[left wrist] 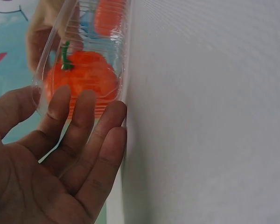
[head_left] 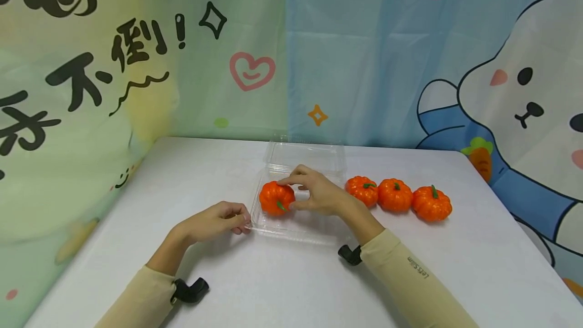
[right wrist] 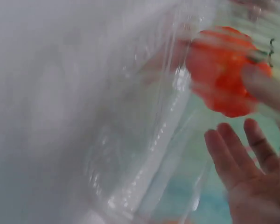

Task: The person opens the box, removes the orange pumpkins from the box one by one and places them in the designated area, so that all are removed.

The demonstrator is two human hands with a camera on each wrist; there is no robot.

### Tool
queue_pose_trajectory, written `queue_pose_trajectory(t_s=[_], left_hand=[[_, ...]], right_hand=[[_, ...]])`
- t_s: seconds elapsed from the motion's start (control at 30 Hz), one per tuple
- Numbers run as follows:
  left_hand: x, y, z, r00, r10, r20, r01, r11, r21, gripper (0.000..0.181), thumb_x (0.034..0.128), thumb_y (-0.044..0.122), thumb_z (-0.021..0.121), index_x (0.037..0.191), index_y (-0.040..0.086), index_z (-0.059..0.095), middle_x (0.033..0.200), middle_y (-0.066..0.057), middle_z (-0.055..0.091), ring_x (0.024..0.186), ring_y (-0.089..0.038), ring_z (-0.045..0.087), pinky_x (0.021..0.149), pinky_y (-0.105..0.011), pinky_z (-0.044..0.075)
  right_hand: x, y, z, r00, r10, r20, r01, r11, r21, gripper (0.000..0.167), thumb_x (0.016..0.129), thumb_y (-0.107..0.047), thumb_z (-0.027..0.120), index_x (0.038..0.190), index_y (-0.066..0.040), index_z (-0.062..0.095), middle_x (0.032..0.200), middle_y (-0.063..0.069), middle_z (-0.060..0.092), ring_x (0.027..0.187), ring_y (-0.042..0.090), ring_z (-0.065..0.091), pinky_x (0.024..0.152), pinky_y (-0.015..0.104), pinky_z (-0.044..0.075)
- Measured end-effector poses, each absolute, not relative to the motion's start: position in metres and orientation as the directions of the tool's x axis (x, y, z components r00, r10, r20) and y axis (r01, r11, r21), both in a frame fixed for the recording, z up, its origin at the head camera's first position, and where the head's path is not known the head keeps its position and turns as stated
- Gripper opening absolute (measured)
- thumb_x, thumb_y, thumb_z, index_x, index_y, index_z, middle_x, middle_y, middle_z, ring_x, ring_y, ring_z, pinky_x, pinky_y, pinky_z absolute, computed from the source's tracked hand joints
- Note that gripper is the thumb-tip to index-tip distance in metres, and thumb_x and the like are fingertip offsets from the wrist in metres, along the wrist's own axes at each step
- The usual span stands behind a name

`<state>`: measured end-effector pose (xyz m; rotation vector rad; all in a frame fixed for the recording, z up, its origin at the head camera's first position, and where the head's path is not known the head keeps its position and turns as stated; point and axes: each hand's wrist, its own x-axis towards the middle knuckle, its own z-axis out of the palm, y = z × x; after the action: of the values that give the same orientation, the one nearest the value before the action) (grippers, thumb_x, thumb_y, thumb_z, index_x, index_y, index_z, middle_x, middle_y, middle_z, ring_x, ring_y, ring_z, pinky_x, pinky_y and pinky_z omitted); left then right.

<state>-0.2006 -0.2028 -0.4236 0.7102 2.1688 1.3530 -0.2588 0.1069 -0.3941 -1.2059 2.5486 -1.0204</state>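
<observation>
A small orange toy pumpkin [head_left: 276, 198] with a green stem sits in the left part of an open clear plastic clamshell box [head_left: 291, 237]. My right hand [head_left: 319, 191] reaches over the box and holds this pumpkin between thumb and index finger. In the right wrist view, blurred, the thumb [right wrist: 261, 86] lies against the pumpkin [right wrist: 224, 70], and other fingers stand apart from it. At the box's front left corner, my left hand [head_left: 218, 222] pinches the rim. The left wrist view shows the left hand's [left wrist: 60, 154] thumb and fingertips at the clear wall, with the pumpkin [left wrist: 91, 77] behind.
Three more orange pumpkins, a left one [head_left: 363, 190], a middle one [head_left: 395, 195] and a right one [head_left: 431, 204], stand in a row right of the box. The box's lid [head_left: 306, 155] lies folded back toward the printed curtain [head_left: 355, 65]. Everything stands on a white table [head_left: 291, 287].
</observation>
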Motion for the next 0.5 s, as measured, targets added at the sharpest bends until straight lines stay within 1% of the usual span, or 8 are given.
queue_pose_trajectory(t_s=[0.1, 0.17, 0.23, 0.27, 0.37, 0.43, 0.5], left_hand=[[-0.201, -0.203, -0.424, -0.747, 0.653, -0.122, 0.173, 0.368, 0.914, 0.024, 0.1066, 0.017, 0.053, 0.103, -0.005, 0.062, 0.102, -0.018, 0.069, 0.102, -0.029, 0.067, 0.091, -0.032, 0.057], [-0.201, -0.203, -0.424, -0.746, 0.656, -0.118, 0.174, 0.363, 0.916, 0.025, 0.1069, 0.017, 0.053, 0.104, -0.006, 0.062, 0.102, -0.018, 0.069, 0.102, -0.029, 0.067, 0.091, -0.032, 0.057], [-0.2, -0.203, -0.424, -0.745, 0.657, -0.116, 0.173, 0.358, 0.918, 0.025, 0.1067, 0.017, 0.053, 0.104, -0.006, 0.062, 0.103, -0.019, 0.069, 0.102, -0.03, 0.067, 0.091, -0.032, 0.057], [-0.2, -0.203, -0.424, -0.745, 0.657, -0.116, 0.172, 0.357, 0.918, 0.024, 0.1066, 0.017, 0.053, 0.104, -0.006, 0.062, 0.103, -0.019, 0.069, 0.102, -0.03, 0.067, 0.091, -0.032, 0.057], [-0.198, -0.203, -0.424, -0.745, 0.657, -0.116, 0.169, 0.353, 0.92, 0.024, 0.1061, 0.016, 0.053, 0.104, -0.007, 0.062, 0.103, -0.02, 0.069, 0.103, -0.031, 0.067, 0.091, -0.032, 0.057], [-0.198, -0.203, -0.424, -0.745, 0.657, -0.116, 0.166, 0.351, 0.922, 0.024, 0.106, 0.016, 0.053, 0.104, -0.007, 0.061, 0.104, -0.021, 0.068, 0.103, -0.031, 0.067, 0.091, -0.033, 0.057], [-0.198, -0.203, -0.423, -0.744, 0.657, -0.117, 0.166, 0.351, 0.921, 0.025, 0.1063, 0.016, 0.053, 0.103, -0.007, 0.061, 0.103, -0.021, 0.068, 0.103, -0.031, 0.067, 0.092, -0.033, 0.057]], right_hand=[[-0.255, 0.102, -0.395, -0.656, -0.742, 0.139, -0.608, 0.411, -0.679, 0.046, 0.088, -0.006, 0.08, 0.131, -0.013, 0.065, 0.136, 0.008, 0.052, 0.125, 0.029, 0.057, 0.096, 0.045, 0.057], [-0.253, 0.099, -0.395, -0.645, -0.754, 0.124, -0.604, 0.403, -0.687, 0.048, 0.088, -0.005, 0.079, 0.132, -0.012, 0.06, 0.146, 0.012, 0.049, 0.128, 0.033, 0.057, 0.091, 0.043, 0.06], [-0.251, 0.097, -0.396, -0.632, -0.767, 0.108, -0.604, 0.401, -0.688, 0.052, 0.088, -0.004, 0.078, 0.134, -0.011, 0.055, 0.149, 0.013, 0.05, 0.13, 0.035, 0.057, 0.088, 0.04, 0.061], [-0.25, 0.096, -0.396, -0.627, -0.773, 0.096, -0.598, 0.398, -0.696, 0.053, 0.088, -0.003, 0.077, 0.135, -0.011, 0.053, 0.149, 0.013, 0.051, 0.13, 0.035, 0.057, 0.087, 0.039, 0.061], [-0.247, 0.094, -0.396, -0.622, -0.779, 0.077, -0.587, 0.398, -0.705, 0.056, 0.087, -0.003, 0.078, 0.136, -0.012, 0.051, 0.14, 0.009, 0.057, 0.127, 0.033, 0.058, 0.086, 0.034, 0.061], [-0.246, 0.094, -0.397, -0.617, -0.784, 0.076, -0.6, 0.406, -0.689, 0.058, 0.087, -0.006, 0.08, 0.137, -0.013, 0.052, 0.14, 0.006, 0.056, 0.126, 0.029, 0.057, 0.083, 0.03, 0.061], [-0.245, 0.094, -0.397, -0.608, -0.791, 0.074, -0.616, 0.41, -0.672, 0.062, 0.088, -0.01, 0.081, 0.143, -0.015, 0.052, 0.141, 0.006, 0.053, 0.126, 0.027, 0.056, 0.081, 0.027, 0.06]])
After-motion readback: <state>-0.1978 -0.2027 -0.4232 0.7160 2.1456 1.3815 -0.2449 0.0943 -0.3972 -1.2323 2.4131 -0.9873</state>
